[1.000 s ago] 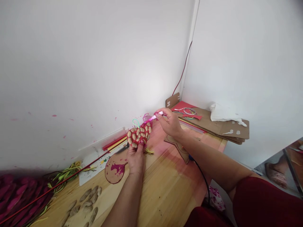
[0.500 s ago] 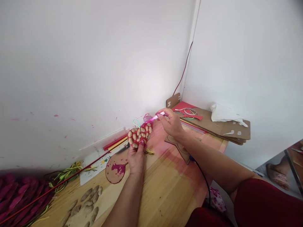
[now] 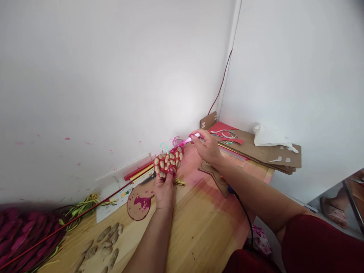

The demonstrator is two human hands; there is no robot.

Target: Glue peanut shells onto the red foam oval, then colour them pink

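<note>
My left hand [image 3: 164,191] grips a red, roughly heart-shaped piece covered with peanuts [image 3: 167,163] by its lower edge, thumb on the front. A green cord loop [image 3: 164,148] rises from its top. My right hand [image 3: 206,146] is closed on a slim white brush-like tool [image 3: 189,140] whose pink-smeared tip lies just beyond the piece's upper right edge; I cannot tell whether it touches. Under the left hand, a cardboard heart cut-out [image 3: 139,204] with a magenta paint patch lies on the table. Loose peanuts [image 3: 106,242] are spread at the lower left.
Cardboard sheets [image 3: 264,151] with a white plastic bag [image 3: 271,138] lie at the back right. A cardboard cut-out [image 3: 213,176] is below my right forearm, near a black cable [image 3: 243,210]. Magenta-painted pieces [image 3: 25,235] and yarn [image 3: 85,206] occupy the left. White walls border the table.
My right hand has shifted very slightly to the right with the white tool. The left hand and the peanut-covered piece are almost still.
</note>
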